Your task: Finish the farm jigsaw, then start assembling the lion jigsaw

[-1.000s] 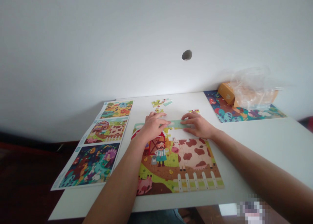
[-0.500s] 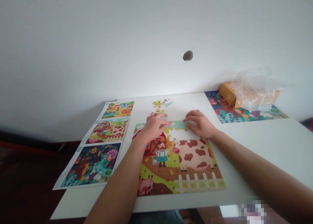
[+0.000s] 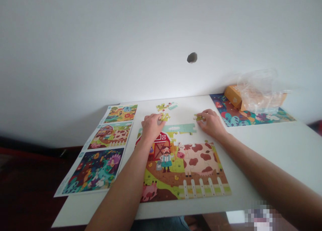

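As I watch, left hand point(image 3: 151, 127): pinching a yellow-green piece point(image 3: 165, 117)
Right hand point(image 3: 210, 124): pinching a second piece point(image 3: 199, 117)
Below both: farm puzzle point(image 3: 198, 160)

White counter point(image 3: 266, 150) is carrying: farmyard jigsaw puzzle point(image 3: 198, 180), part-built; three-panel picture sheet point(image 3: 95, 169); loose puzzle pieces point(image 3: 162, 106); printed sheet point(image 3: 227, 115); orange box point(image 3: 232, 96) and plastic bag point(image 3: 259, 91), both apparently lying on that sheet.
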The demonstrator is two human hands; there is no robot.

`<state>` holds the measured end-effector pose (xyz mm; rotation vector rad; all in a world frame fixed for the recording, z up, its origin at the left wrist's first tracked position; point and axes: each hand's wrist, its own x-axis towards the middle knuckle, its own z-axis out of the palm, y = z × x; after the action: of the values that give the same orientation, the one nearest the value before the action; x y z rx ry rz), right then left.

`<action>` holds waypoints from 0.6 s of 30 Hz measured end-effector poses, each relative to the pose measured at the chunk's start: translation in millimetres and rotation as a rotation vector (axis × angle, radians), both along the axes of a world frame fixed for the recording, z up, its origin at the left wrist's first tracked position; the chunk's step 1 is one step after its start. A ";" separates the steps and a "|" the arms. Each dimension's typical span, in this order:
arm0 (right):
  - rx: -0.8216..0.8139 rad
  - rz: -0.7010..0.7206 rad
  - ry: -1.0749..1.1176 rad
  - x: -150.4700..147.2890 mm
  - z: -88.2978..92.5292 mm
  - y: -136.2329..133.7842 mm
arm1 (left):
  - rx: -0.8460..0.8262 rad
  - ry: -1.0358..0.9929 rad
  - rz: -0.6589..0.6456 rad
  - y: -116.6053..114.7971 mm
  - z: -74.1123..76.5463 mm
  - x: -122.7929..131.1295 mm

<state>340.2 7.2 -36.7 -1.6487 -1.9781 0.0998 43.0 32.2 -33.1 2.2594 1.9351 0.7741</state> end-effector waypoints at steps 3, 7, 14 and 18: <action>-0.013 0.079 -0.006 8.2 2.1 3.4 | 0.018 -0.031 0.006 2.3 -1.6 -2.1; -0.053 0.168 -0.043 22.3 10.4 6.9 | 0.013 -0.033 -0.005 2.1 0.1 -3.3; -0.057 0.215 -0.024 36.0 19.6 7.4 | 0.062 -0.130 -0.051 2.3 1.1 -3.9; -0.054 0.257 0.010 32.4 23.7 3.8 | 0.079 -0.227 -0.072 2.1 0.5 -1.8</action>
<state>372.6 11.1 -13.0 -1.4155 -2.1878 0.2593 41.2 34.3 -32.6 2.1599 1.7427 1.0623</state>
